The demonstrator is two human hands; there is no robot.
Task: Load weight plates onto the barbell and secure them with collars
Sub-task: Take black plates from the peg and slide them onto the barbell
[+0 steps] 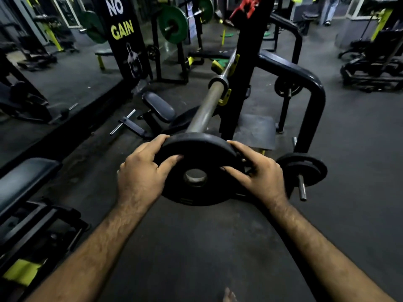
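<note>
A black round weight plate faces me at the near end of the barbell sleeve; the sleeve's tip shows through the plate's centre hole. My left hand grips the plate's left rim, thumb on its face. Gripping the right rim is my right hand. The steel barbell runs away from me and rests in yellow hooks on the black rack upright. No collar is visible on the sleeve.
More black plates hang on a storage peg low at the right of the rack frame. A padded bench stands at my left, another pad lies beyond. Green-plated barbells sit on far racks. My bare foot shows below.
</note>
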